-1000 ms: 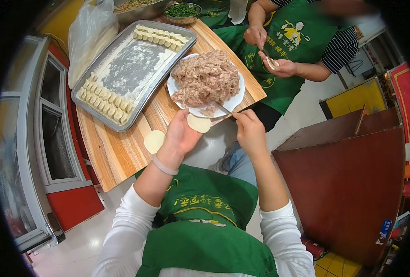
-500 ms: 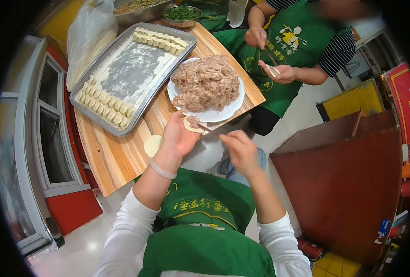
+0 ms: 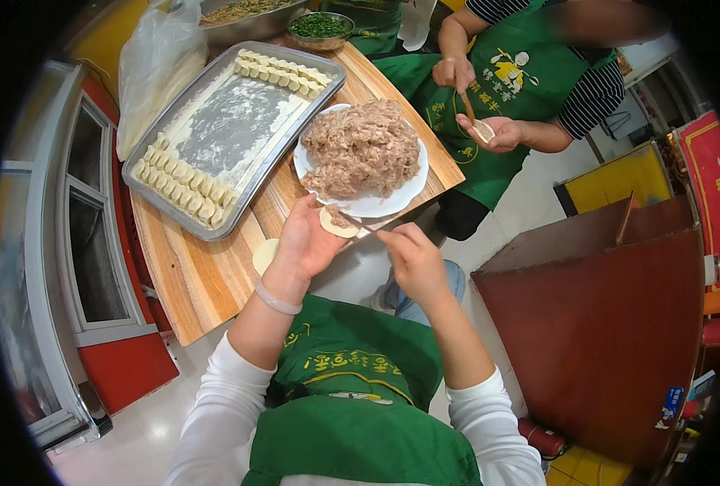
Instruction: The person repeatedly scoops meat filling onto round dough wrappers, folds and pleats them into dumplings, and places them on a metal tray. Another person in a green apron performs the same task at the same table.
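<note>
My left hand (image 3: 303,243), palm up with a pale bangle at the wrist, cradles a round dumpling wrapper (image 3: 339,228) on its fingers. A dab of meat filling (image 3: 337,215) lies on the wrapper. In my right hand (image 3: 412,259) is a thin filling stick (image 3: 365,226), gripped near its end, its tip at the filling. Just beyond stands a white plate (image 3: 412,188) heaped with minced meat (image 3: 361,150). Another wrapper (image 3: 264,256) lies on the wooden table by my left wrist, partly covered by it.
A metal tray (image 3: 238,212) dusted with flour holds rows of folded dumplings (image 3: 183,185) at both ends. Behind it are a plastic bag (image 3: 161,69) and a bowl of chopped greens (image 3: 319,26). Across the table corner (image 3: 457,174), a co-worker's hands (image 3: 497,134) hold a wrapper and a stick.
Both my hands have shifted slightly left with the wrapper and stick. The stick still touches the filling. The co-worker's upper hand and stick have moved a little.
</note>
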The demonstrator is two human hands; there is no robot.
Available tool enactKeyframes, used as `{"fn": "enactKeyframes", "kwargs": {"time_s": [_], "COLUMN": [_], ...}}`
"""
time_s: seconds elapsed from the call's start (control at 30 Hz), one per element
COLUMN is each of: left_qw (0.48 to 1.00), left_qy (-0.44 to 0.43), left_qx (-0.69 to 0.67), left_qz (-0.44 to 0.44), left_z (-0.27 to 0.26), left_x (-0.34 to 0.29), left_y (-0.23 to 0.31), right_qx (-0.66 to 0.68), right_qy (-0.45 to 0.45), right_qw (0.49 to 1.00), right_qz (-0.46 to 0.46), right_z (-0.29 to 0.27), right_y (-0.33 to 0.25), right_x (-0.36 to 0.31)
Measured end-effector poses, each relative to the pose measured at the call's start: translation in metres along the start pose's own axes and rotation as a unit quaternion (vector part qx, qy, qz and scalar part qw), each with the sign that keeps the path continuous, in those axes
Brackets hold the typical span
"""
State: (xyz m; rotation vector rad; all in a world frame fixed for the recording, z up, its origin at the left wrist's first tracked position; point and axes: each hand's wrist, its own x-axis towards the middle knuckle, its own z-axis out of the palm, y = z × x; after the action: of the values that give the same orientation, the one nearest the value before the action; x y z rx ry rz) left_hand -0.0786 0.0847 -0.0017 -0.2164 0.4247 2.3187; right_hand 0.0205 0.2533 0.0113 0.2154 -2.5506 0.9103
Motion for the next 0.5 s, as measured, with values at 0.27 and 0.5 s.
{"fn": "enactKeyframes", "kwargs": {"time_s": [0.27,0.5], "left_qw": [1.0,1.0], "left_qy": [0.013,0.007], "left_qx": [0.012,0.004], "left_qz": [0.011,0.013], "left_z": [-0.003,0.001], "left_x": [0.001,-0.008], "left_y": [0.0,0.004], "right_qx": [-0.018,-0.123], "right_qy": [0.02,-0.008], "right_qw": [1.0,0.99], "right_qz": [-0.015,-0.073], "right_z": [-0.003,0.02], "right_y": [0.018,-0.021], "right_x": [0.014,-0.019]}}
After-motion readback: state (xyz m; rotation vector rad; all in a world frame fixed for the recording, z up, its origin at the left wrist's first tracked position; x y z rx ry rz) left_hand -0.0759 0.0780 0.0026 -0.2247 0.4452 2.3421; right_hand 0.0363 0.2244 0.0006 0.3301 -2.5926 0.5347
